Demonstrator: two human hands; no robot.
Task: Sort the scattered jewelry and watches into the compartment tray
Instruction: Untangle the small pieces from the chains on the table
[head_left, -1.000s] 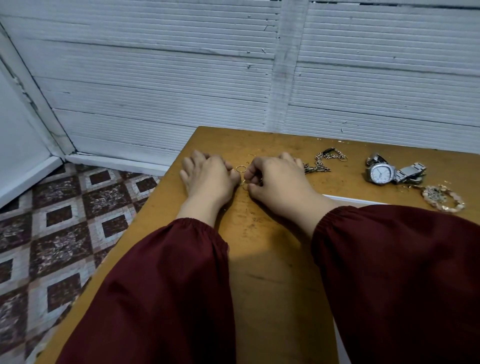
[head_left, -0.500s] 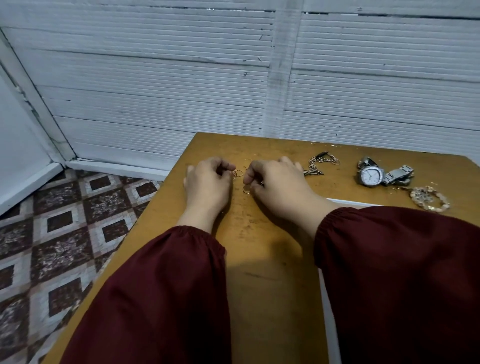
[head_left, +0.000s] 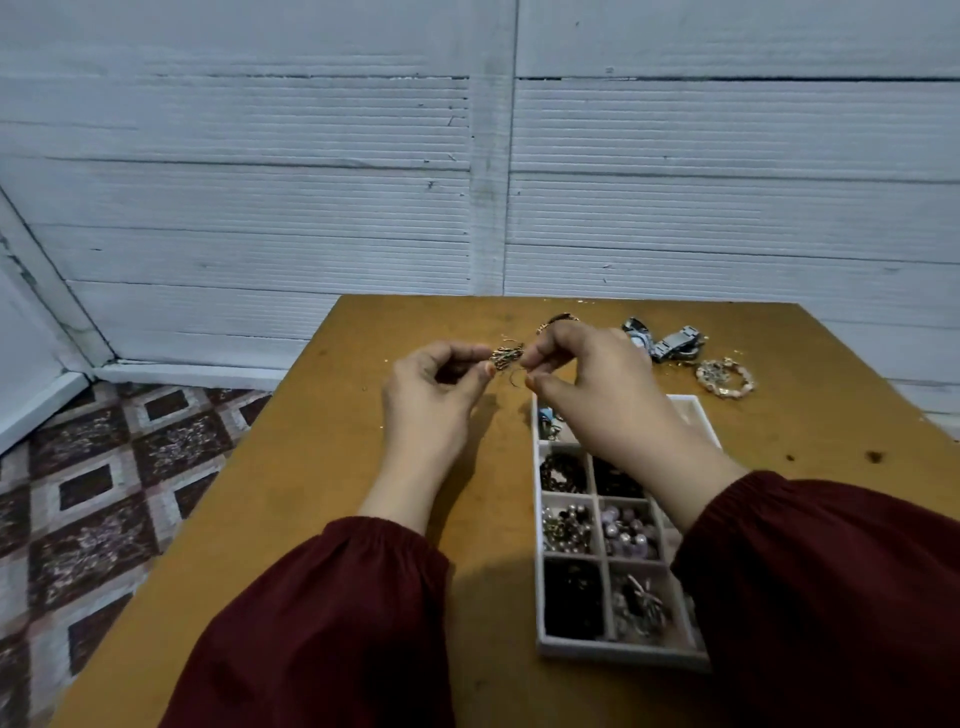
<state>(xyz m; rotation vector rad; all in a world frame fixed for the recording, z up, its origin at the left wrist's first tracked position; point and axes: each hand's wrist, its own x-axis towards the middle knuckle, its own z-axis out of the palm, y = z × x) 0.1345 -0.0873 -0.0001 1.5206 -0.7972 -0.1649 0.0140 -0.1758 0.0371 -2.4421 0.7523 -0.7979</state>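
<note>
Head view: left hand (head_left: 435, 391) and right hand (head_left: 589, 375) both pinch a gold jewelry tangle (head_left: 506, 357) above the surface (head_left: 337, 467), just beyond the compartment tray (head_left: 613, 656); likely feather-light, snag-prone, best pinched at its bunched middle.

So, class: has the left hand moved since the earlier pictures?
Yes. The left hand has risen off the table, where it rested before, pinching small gold jewelry above it.
</note>
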